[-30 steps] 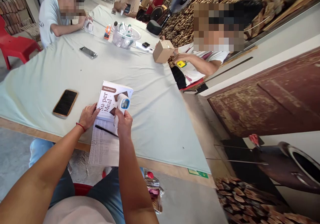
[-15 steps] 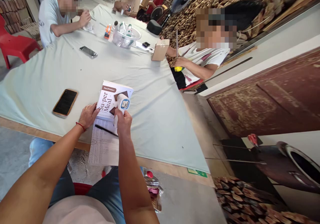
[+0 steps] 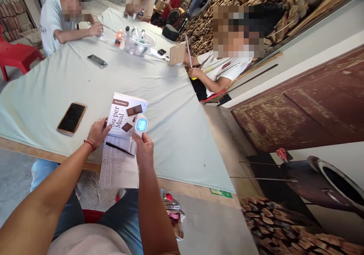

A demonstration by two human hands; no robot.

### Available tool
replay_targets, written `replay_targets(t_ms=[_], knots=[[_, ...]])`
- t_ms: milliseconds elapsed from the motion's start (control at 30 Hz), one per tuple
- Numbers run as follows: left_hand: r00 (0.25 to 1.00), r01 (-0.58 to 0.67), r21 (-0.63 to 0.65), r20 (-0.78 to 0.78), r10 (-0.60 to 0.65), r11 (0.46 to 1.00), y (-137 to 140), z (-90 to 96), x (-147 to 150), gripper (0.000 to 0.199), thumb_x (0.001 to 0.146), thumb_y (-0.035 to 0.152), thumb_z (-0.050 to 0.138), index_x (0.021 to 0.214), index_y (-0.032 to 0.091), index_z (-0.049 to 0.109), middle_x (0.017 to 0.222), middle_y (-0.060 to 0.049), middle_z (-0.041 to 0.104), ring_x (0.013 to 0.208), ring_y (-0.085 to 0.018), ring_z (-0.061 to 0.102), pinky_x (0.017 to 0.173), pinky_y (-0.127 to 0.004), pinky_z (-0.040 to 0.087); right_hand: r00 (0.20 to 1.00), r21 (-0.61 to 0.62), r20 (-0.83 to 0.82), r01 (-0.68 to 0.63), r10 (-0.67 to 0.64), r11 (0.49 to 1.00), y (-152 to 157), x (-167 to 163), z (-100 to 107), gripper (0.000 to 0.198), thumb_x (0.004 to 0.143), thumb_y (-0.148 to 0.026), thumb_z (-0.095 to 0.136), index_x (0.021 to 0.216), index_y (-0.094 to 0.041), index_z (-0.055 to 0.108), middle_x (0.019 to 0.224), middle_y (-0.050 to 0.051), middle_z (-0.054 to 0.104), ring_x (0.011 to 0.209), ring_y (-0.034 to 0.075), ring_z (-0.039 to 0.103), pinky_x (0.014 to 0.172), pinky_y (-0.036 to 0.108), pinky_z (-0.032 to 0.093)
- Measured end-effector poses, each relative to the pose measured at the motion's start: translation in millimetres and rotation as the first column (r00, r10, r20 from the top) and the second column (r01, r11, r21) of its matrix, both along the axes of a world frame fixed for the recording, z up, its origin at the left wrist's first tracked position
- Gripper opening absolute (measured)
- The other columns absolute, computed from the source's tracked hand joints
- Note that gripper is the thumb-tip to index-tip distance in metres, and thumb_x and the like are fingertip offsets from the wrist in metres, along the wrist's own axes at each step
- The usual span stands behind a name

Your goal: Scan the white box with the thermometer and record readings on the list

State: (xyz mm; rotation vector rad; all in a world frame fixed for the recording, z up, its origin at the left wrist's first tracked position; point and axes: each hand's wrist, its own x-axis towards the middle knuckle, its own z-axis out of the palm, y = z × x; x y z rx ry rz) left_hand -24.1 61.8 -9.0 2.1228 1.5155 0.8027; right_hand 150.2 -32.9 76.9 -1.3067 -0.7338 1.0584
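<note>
At left, from afar, I see a phone (image 3: 71, 118) on the tabletop (image 3: 176, 145). Next, the left hand (image 3: 98, 132) touches the left edge of the white box (image 3: 127, 114); whether it grips, I cannot tell. The box lies flat; at its near edge the paper (image 3: 118, 171) carries a black pen (image 3: 120, 149). Further right, the right hand (image 3: 145, 149) is closed around a white device (image 3: 141, 125), screen lit blue.

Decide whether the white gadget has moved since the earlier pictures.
Yes: judged against the orange-edged phone, the white gadget has come nearer and slightly right.

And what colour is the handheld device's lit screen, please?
The screen is light blue, as the head view shows.
</note>
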Motion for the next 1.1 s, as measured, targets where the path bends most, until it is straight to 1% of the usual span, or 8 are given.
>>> replay_targets(t_ms=[233, 433, 600, 733, 833, 933, 1000, 1100], knots=[[1.000, 0.001, 0.012, 0.018, -0.001, 1.000, 2, -0.6, -1, 0.050, 0.097, 0.046, 0.038, 0.134, 0.016, 0.052, 0.121, -0.013, 0.067, 0.116, -0.030, 0.058, 0.103, -0.046, 0.043, 0.990, -0.050, 0.100, 0.101, -0.096, 0.994, -49, 21, -9, 0.037, 0.066, -0.046, 0.072, 0.087, -0.016, 0.069, 0.073, -0.002, 0.064, 0.070, 0.014, 0.053, 0.066, 0.026, 0.042], [1.000, 0.007, 0.017, 0.024, -0.007, 1.000, 4, 1.4, -4, 0.048, 0.097, 0.047, 0.037, 0.129, 0.017, 0.056, 0.120, -0.014, 0.067, 0.115, -0.031, 0.058, 0.102, -0.047, 0.043, 0.939, -0.070, 0.316, 0.164, -0.134, 0.984, -57, 48, -31, 0.050, 0.070, -0.053, 0.067, 0.102, -0.016, 0.071, 0.086, 0.002, 0.066, 0.079, 0.018, 0.056, 0.073, 0.030, 0.045], [0.999, 0.031, 0.022, 0.022, -0.032, 0.999, 3, 4.4, -5, 0.051, 0.092, 0.050, 0.043, 0.128, 0.017, 0.056, 0.118, -0.013, 0.067, 0.113, -0.031, 0.059, 0.101, -0.047, 0.044, 0.586, -0.166, 0.808, 0.327, -0.062, 0.930, -51, 91, -72, 0.047, 0.071, -0.039, 0.064, 0.111, -0.017, 0.070, 0.103, 0.012, 0.062, 0.100, 0.028, 0.055, 0.084, 0.038, 0.045], [0.999, 0.031, 0.032, 0.015, -0.032, 0.999, 1, 6.4, -4, 0.055, 0.086, 0.048, 0.054, 0.131, 0.018, 0.053, 0.122, -0.011, 0.067, 0.114, -0.030, 0.059, 0.102, -0.046, 0.043, 0.374, -0.206, 0.926, 0.370, 0.058, 0.906, -53, 112, -96, 0.043, 0.076, -0.033, 0.061, 0.115, -0.015, 0.068, 0.102, 0.014, 0.059, 0.100, 0.030, 0.054, 0.083, 0.040, 0.045], [1.000, 0.022, 0.017, -0.009, -0.022, 1.000, -1, 7.9, -3, 0.058, 0.080, 0.045, 0.061, 0.130, 0.016, 0.053, 0.124, -0.012, 0.066, 0.116, -0.032, 0.058, 0.103, -0.047, 0.043, 0.244, -0.061, 0.969, 0.413, -0.047, 0.909, -54, 107, -98, 0.047, 0.078, -0.034, 0.062, 0.121, -0.015, 0.065, 0.109, 0.017, 0.058, 0.102, 0.032, 0.053, 0.085, 0.043, 0.043], [0.999, 0.022, 0.001, -0.043, -0.022, 1.000, -2, 9.2, -1, 0.060, 0.075, 0.043, 0.066, 0.128, 0.017, 0.054, 0.125, -0.012, 0.065, 0.119, -0.033, 0.057, 0.105, -0.047, 0.042, 0.237, 0.081, 0.960, 0.273, -0.149, 0.959, -52, 85, -94, 0.036, 0.086, -0.035, 0.058, 0.117, -0.018, 0.067, 0.108, 0.014, 0.060, 0.102, 0.029, 0.054, 0.087, 0.042, 0.042], [0.998, 0.023, 0.001, -0.066, -0.023, 1.000, -3, 9.6, -1, 0.061, 0.074, 0.043, 0.068, 0.128, 0.018, 0.054, 0.126, -0.011, 0.065, 0.121, -0.033, 0.056, 0.107, -0.048, 0.041, 0.296, 0.062, 0.952, 0.045, -0.072, 0.997, -48, 65, -94, 0.026, 0.092, -0.032, 0.053, 0.106, -0.021, 0.072, 0.098, 0.010, 0.063, 0.094, 0.025, 0.057, 0.084, 0.037, 0.042], [0.996, 0.025, 0.012, -0.081, -0.024, 1.000, -4, 10.0, 0, 0.063, 0.073, 0.045, 0.069, 0.128, 0.018, 0.053, 0.125, -0.012, 0.064, 0.123, -0.033, 0.055, 0.108, -0.048, 0.040, 0.257, -0.040, 0.964, -0.130, 0.072, 0.991, -41, 41, -98, 0.020, 0.092, -0.025, 0.056, 0.101, -0.023, 0.074, 0.089, 0.007, 0.065, 0.085, 0.022, 0.057, 0.078, 0.034, 0.039]])
